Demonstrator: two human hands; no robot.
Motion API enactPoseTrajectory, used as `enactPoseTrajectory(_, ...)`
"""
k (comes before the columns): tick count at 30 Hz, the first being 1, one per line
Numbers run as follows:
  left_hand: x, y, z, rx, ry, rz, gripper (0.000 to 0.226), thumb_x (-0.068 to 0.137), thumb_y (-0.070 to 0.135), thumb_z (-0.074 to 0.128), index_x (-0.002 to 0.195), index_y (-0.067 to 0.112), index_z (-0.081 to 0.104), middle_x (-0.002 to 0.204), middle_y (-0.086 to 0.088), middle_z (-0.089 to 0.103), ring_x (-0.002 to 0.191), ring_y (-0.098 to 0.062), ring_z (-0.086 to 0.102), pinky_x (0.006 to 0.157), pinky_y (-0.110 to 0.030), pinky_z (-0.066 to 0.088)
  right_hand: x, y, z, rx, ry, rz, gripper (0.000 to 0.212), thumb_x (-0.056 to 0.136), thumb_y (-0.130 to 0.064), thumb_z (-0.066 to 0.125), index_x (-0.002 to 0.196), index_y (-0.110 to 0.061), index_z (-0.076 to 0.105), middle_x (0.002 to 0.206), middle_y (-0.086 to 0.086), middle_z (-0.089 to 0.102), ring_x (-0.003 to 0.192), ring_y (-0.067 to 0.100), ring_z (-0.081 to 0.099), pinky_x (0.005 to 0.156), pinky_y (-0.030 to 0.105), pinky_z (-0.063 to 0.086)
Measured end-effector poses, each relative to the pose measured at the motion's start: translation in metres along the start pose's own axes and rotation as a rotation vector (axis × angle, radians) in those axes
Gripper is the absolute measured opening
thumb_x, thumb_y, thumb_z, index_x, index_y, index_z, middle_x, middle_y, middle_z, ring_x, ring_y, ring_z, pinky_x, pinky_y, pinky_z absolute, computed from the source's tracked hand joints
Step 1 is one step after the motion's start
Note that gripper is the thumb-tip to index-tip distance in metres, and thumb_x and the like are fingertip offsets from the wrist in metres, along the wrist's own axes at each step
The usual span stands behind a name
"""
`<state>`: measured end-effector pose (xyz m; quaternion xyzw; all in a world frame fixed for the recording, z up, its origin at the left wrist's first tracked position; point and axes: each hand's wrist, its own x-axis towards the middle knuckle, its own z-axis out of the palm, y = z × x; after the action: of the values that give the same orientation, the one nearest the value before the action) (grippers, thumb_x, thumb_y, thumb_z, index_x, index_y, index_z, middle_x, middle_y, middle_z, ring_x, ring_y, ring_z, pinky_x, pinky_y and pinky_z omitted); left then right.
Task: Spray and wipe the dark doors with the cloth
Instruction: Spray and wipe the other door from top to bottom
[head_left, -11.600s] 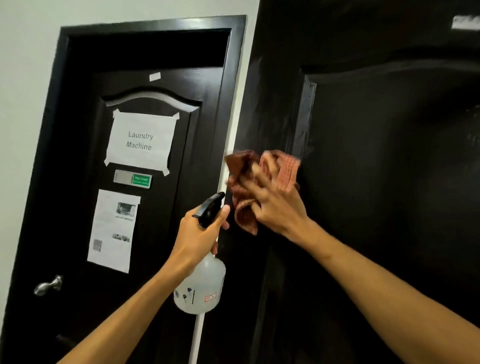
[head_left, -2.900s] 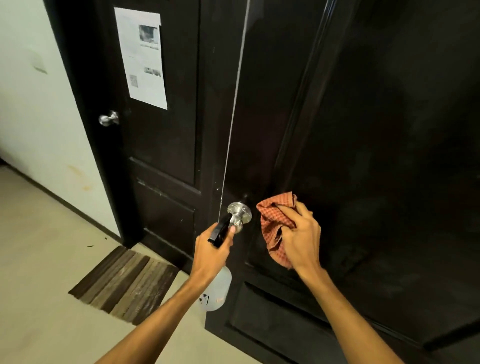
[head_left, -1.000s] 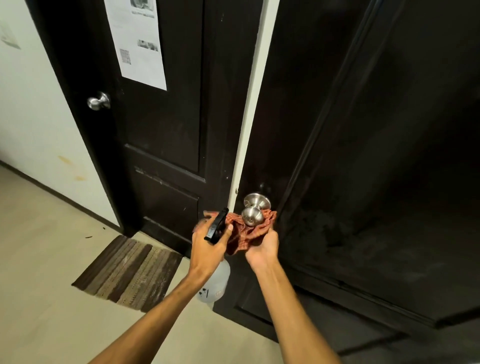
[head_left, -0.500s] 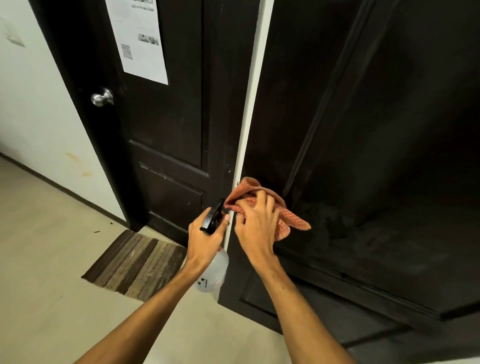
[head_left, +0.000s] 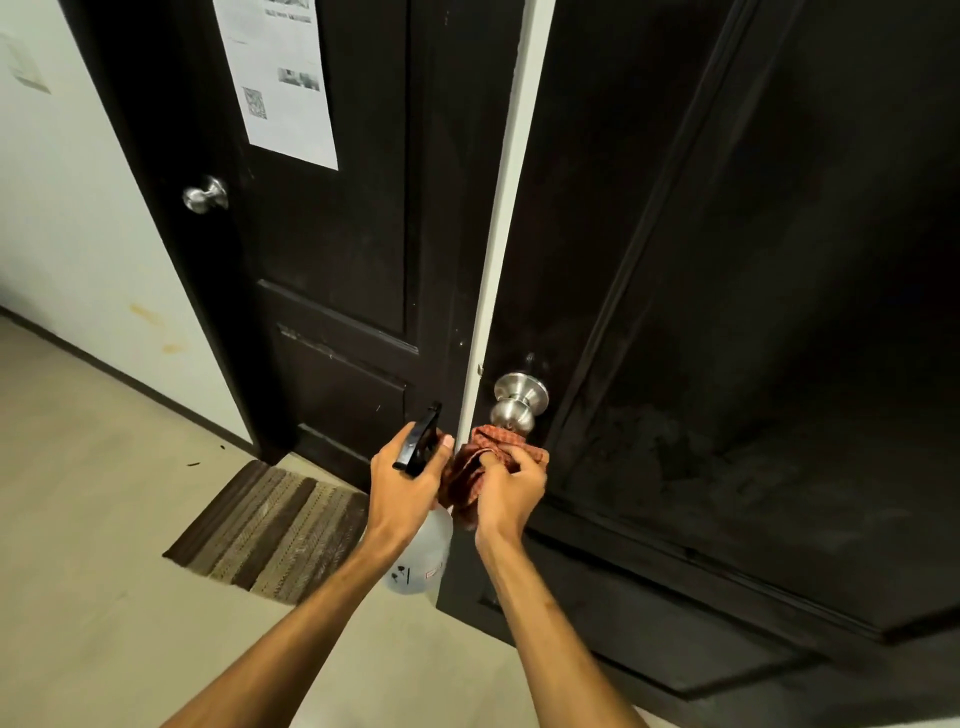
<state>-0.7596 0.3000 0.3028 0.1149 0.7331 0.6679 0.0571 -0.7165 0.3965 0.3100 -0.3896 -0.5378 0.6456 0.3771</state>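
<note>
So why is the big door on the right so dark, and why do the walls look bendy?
Head view: the right door sits in shadow, so only faint smudges show; the knob glints with light; the wide lens bends the straight door edges; nothing looks blurry.

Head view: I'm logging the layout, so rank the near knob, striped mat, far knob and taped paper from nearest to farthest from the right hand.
From the right hand:
1. Near knob, just above it.
2. Striped mat, lower left on the floor.
3. Far knob, upper left.
4. Taped paper, top of the left door.

Single head view, angled forward and down, close to near door (head_left: 727, 312); floor (head_left: 104, 571) lower left.
</note>
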Motion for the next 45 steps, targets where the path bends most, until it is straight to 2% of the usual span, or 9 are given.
enactPoseTrajectory(3, 0.007, 0.004, -0.006, 0.0, 0.013, -0.011, 0.06, 0.083, 0.064, 0.072, 0.123, 0.02, 0.066, 0.104, -0.005, 0.073, 0.087, -0.029, 0.072, 0.078, -0.053, 0.063, -0.009, -0.007, -0.008, -0.197, 0.012, -0.36, 0.029, 0.082, 0.003, 0.073, 0.101, -0.019, 0.079, 0.125, 0.001, 0.056, 0.109, 0.005, 0.061, 0.099, 0.018, 0.05)
enactPoseTrajectory(7, 0.01, 0.013, -0.012, 0.011, 0.046, 0.056, 0.013, 0.095, 0.026, 0.072, 0.095, 0.036, 0.063, 0.083, -0.003, 0.07, 0.06, -0.013, 0.065, 0.05, -0.026, 0.053, 0.002, -0.014, -0.013, -0.578, -0.015, -0.861, 0.021, 0.088, -0.011, 0.071, 0.109, -0.011, 0.076, 0.139, 0.014, 0.048, 0.133, 0.028, 0.043, 0.115, 0.041, 0.036)
enactPoseTrajectory(12, 0.016, 0.003, -0.015, -0.011, 0.072, 0.035, 0.011, 0.094, 0.033, 0.073, 0.098, 0.038, 0.064, 0.087, 0.006, 0.07, 0.071, -0.012, 0.07, 0.056, -0.027, 0.058, 0.042, -0.054, 0.02, -1.506, -0.42, -1.101, 0.03, 0.079, -0.022, 0.064, 0.106, -0.018, 0.077, 0.129, 0.006, 0.06, 0.12, 0.031, 0.047, 0.103, 0.048, 0.04)
enactPoseTrajectory(20, 0.018, 0.008, -0.008, -0.023, 0.049, 0.029, 0.011, 0.096, 0.029, 0.071, 0.104, 0.026, 0.065, 0.086, 0.001, 0.069, 0.063, -0.009, 0.067, 0.05, -0.02, 0.053, 0.042, -0.049, 0.04, -2.348, -0.657, -1.395, 0.036, 0.097, -0.045, 0.051, 0.119, -0.022, 0.068, 0.125, 0.005, 0.064, 0.12, 0.031, 0.046, 0.106, 0.048, 0.031)
enactPoseTrajectory(28, 0.021, 0.01, -0.01, -0.04, 0.085, 0.031, 0.018, 0.096, 0.029, 0.071, 0.097, 0.043, 0.059, 0.089, -0.005, 0.071, 0.065, -0.017, 0.069, 0.047, -0.023, 0.054, 0.05, -0.044, 0.01, -0.512, -0.015, -0.668, 0.029, 0.088, -0.002, 0.062, 0.111, -0.013, 0.074, 0.114, -0.003, 0.061, 0.107, 0.012, 0.053, 0.098, 0.032, 0.048)
enactPoseTrajectory(30, 0.02, 0.01, -0.011, -0.045, 0.085, 0.015, 0.014, 0.095, 0.029, 0.071, 0.1, 0.038, 0.061, 0.091, -0.006, 0.07, 0.064, -0.015, 0.069, 0.047, -0.021, 0.053, 0.043, -0.034, 0.011, -0.137, 0.115, -0.375, 0.038, 0.09, 0.001, 0.058, 0.123, -0.015, 0.07, 0.118, -0.002, 0.06, 0.108, 0.01, 0.059, 0.098, 0.027, 0.049)
enactPoseTrajectory(34, 0.019, 0.013, -0.01, -0.049, 0.051, 0.01, 0.016, 0.096, 0.029, 0.071, 0.108, 0.021, 0.067, 0.09, -0.006, 0.071, 0.059, -0.011, 0.066, 0.047, -0.02, 0.052, 0.051, -0.028, 0.014, 0.522, 0.057, 0.415, 0.046, 0.1, -0.002, 0.041, 0.142, -0.018, 0.053, 0.139, 0.009, 0.058, 0.124, 0.033, 0.058, 0.105, 0.048, 0.047)
enactPoseTrajectory(41, 0.018, 0.018, -0.005, -0.03, 0.01, 0.093, 0.006, 0.096, 0.036, 0.071, 0.092, 0.035, 0.066, 0.077, 0.01, 0.071, 0.063, -0.009, 0.066, 0.063, -0.032, 0.055, 0.04, -0.017, 0.012, 0.625, -0.205, 0.786, 0.036, 0.108, -0.025, 0.037, 0.109, -0.001, 0.065, 0.099, 0.022, 0.071, 0.098, 0.036, 0.065, 0.096, 0.054, 0.047)
enactPoseTrajectory(45, 0.019, 0.017, -0.009, -0.043, -0.013, 0.073, 0.007, 0.094, 0.036, 0.072, 0.099, 0.034, 0.068, 0.082, 0.01, 0.073, 0.072, -0.007, 0.07, 0.069, -0.036, 0.059, 0.033, -0.01, 0.03, 0.738, -0.287, 0.761, 0.036, 0.106, -0.025, 0.046, 0.124, 0.0, 0.065, 0.107, 0.021, 0.075, 0.103, 0.035, 0.069, 0.098, 0.052, 0.053)
